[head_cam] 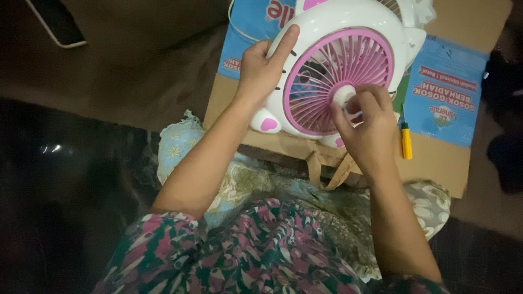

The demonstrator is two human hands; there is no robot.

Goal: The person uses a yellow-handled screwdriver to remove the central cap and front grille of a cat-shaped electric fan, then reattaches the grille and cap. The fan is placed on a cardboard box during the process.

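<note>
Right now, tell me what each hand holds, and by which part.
Left hand grips the white fan by its left rim. Right hand pinches the hub of the pink grille.

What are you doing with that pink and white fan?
A person sits with a small white fan lying on a flattened cardboard box. The left hand steadies the fan's rim, while the right hand pinches the white hub at the middle of the pink grille. A yellow marker lies beside it.
</note>
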